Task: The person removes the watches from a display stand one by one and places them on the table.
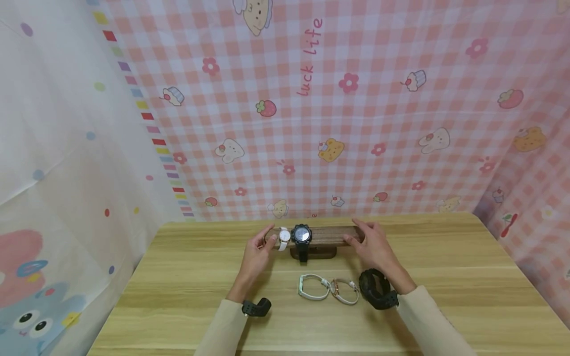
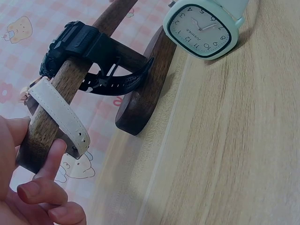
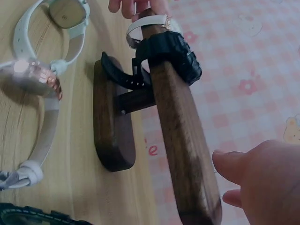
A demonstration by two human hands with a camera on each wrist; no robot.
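A dark wooden watch stand (image 1: 327, 236) has a horizontal bar on a short post and base. A white-strapped watch (image 1: 284, 236) and a chunky black watch (image 1: 302, 234) are strapped around its left half. My left hand (image 1: 257, 254) pinches the bar's left end beside the white strap, thumb and a finger on opposite sides. At the bare right end is my right hand (image 1: 371, 242), fingers extended; in the right wrist view its fingertips (image 3: 224, 159) lie right at the bar's edge, not curled round it.
In front of the stand, a mint-green watch (image 1: 313, 287) and a white-strapped rose-gold watch (image 1: 345, 290) lie on the wooden table (image 1: 178, 282). Black straps sit at both wrists. A pink checked cloth (image 1: 311, 123) hangs close behind the table.
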